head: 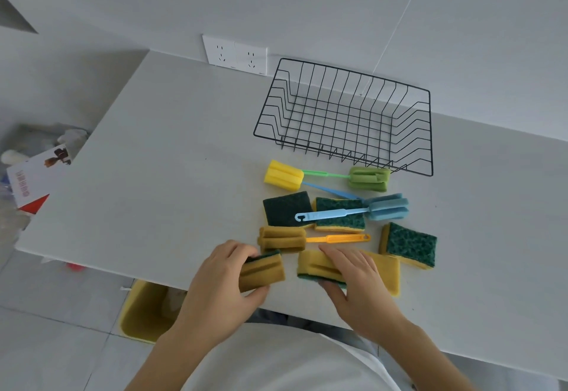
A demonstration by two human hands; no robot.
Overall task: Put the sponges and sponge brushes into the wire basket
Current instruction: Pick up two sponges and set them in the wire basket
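Note:
An empty black wire basket (344, 120) stands at the back of the white table. In front of it lie several sponge brushes: yellow-headed (283, 175), green (368, 178), blue (388, 206) and an ochre one with an orange handle (282, 239). Green-and-yellow scouring sponges lie around them: one dark face up (287, 208), one under the blue handle (339, 220), one at the right (410, 245), and a yellow one (388, 272) beside my right hand. My left hand (221, 280) grips a sponge (262, 271). My right hand (356, 280) grips another sponge (316, 266).
A double wall socket (235, 55) sits behind the table, left of the basket. A yellow bin (144, 310) stands on the floor under the table's near edge. Papers and clutter (33, 175) lie off the table's left edge.

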